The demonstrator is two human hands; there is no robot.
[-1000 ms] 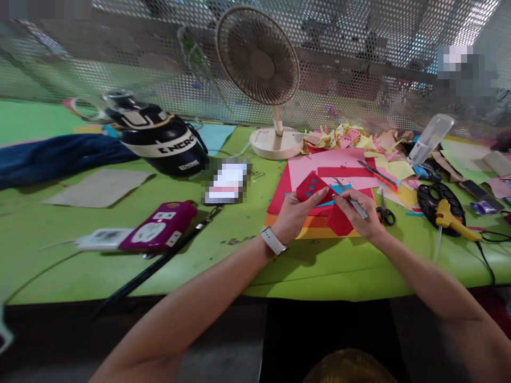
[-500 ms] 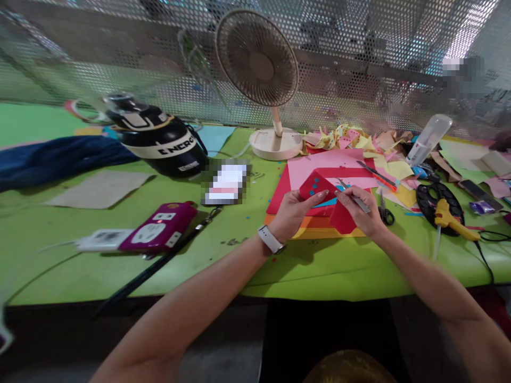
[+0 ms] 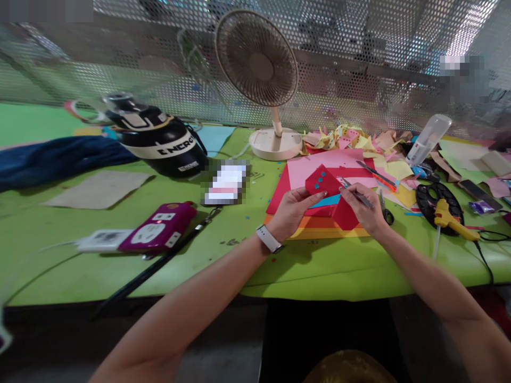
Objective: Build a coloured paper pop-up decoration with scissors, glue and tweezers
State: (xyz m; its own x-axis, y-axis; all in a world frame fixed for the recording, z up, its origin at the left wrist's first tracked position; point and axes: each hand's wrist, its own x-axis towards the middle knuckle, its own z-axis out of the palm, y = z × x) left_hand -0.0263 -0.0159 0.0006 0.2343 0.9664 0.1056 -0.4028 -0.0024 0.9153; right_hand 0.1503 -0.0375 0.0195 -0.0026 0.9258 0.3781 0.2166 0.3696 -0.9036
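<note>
My left hand, with a white-banded watch on its wrist, pinches a folded piece of red paper between thumb and fingers. A row of small blue diamond shapes marks the upper part of this paper. My right hand is closed around a slim grey metal tool with a pointed end; whether it is tweezers or a craft knife I cannot tell. Its fingertips also touch the red paper, whose lower flap hangs beneath them. Under both hands lies a stack of pink, red, blue and orange sheets.
An orange cutter, scissors, a black palette and a yellow glue gun lie to the right. Paper scraps and a fan stand behind. At left are a phone, a purple power strip and a black bottle.
The red paper has turned and shifted slightly right, with its upper part tilted more upright. My right hand and the metal tool have moved a little to the right.
</note>
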